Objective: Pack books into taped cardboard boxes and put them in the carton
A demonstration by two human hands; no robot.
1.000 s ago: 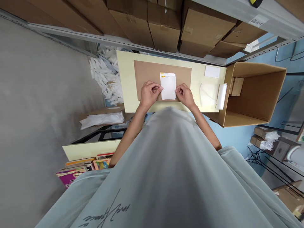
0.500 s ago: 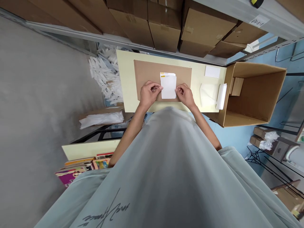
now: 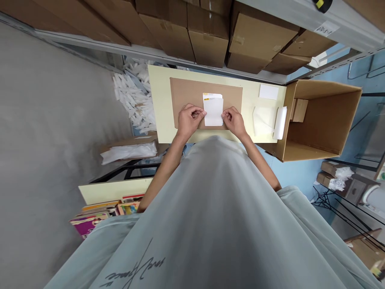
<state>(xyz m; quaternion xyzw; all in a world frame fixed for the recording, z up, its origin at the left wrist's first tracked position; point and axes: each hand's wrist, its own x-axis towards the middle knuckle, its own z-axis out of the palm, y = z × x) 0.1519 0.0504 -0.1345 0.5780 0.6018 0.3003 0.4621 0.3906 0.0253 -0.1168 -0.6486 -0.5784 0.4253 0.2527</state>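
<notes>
In the head view I record both hands at work over the tabletop (image 3: 162, 104); the left hand (image 3: 188, 120) has thumb and forefinger pinching the left edge of the white cards (image 3: 213, 113); the right hand (image 3: 235, 121) pinches their right edge, its other fingers curled in; the cards overlap, one showing slightly beyond the other on the far side, with yellow marks along their far edges; they lie over the middle of a brown cardboard sheet (image 3: 186, 92); whether they touch it I cannot tell.

On the right of the tabletop I note a white rectangle (image 3: 268, 92) at the far side, and nearer, a pale sheet (image 3: 263, 120) beside a white roll (image 3: 280, 123); just right of these stands an open carton (image 3: 331, 90), a small box (image 3: 300, 110) inside it; closed cartons (image 3: 210, 48) line the far shelf (image 3: 345, 28); books (image 3: 93, 220) sit at near left.
</notes>
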